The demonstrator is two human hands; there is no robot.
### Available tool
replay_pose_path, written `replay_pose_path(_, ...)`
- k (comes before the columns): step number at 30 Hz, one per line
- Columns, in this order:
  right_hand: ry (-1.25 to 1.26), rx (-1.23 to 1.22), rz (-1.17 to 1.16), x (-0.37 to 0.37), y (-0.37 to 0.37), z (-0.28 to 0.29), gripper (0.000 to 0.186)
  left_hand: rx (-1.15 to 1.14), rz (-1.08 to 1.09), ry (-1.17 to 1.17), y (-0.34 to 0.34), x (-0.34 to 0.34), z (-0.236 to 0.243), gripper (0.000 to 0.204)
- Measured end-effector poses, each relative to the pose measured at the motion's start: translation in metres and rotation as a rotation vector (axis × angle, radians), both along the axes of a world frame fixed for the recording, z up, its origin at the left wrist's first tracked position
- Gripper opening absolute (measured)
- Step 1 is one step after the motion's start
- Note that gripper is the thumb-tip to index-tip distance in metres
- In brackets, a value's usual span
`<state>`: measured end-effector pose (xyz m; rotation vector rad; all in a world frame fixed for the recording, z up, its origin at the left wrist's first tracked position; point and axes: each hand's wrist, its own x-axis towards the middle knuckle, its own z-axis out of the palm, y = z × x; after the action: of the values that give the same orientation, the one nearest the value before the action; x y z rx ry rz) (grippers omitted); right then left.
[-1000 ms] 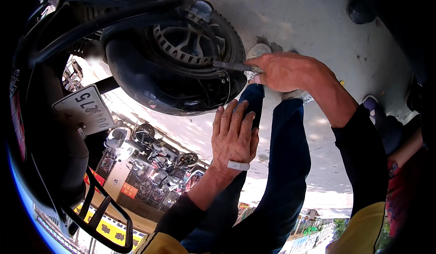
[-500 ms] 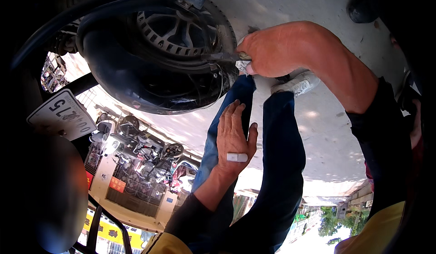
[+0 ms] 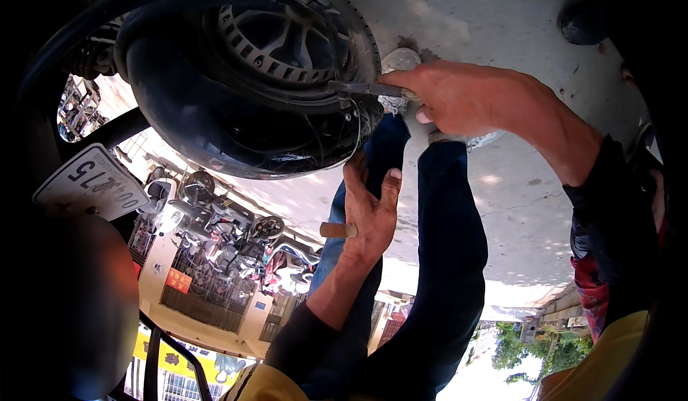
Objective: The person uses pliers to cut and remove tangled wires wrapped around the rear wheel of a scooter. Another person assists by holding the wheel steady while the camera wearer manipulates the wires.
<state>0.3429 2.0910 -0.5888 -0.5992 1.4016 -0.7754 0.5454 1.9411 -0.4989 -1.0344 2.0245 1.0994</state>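
Observation:
A black scooter's rear wheel and its glossy black mudguard fill the upper left. My right hand is closed round a flat grey metal hand tool, perhaps pliers; its jaws are too small to make out. The tool's far end lies against the mudguard's rim beside the tyre. Thin pale strands hang at the mudguard's end, just below the tool. Under that end, my left hand reaches up with thumb apart, fingertips at the mudguard's lower edge. A tan strip, like an adhesive plaster, sits on it.
A white number plate juts out at the left. My blue-trousered legs and pale shoes stand close to the wheel. Several parked scooters line a building. A dark round object lies on the concrete at the upper right.
My left hand has turned and risen to the mudguard's edge, its thumb spread wider. My right hand and the tool have shifted slightly right and down; more of the tool shows.

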Motion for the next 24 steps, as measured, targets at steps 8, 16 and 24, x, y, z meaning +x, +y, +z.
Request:
replay_pose_path(8, 0.106, -0.015, -0.108, 0.035, 0.004, -0.024, 0.065, 0.033, 0.018, -0.012, -0.004, -0.002, 0.002, 0.08)
replay_pose_path(16, 0.102, -0.078, -0.313, 0.071, -0.009, -0.063, 0.055, 0.023, -0.142, -0.048, -0.011, -0.005, 0.009, 0.077)
replay_pose_path(24, 0.079, -0.219, -0.628, 0.11, -0.022, -0.09, 0.042, -0.036, -0.625, -0.003, -0.008, -0.021, 0.019, 0.07)
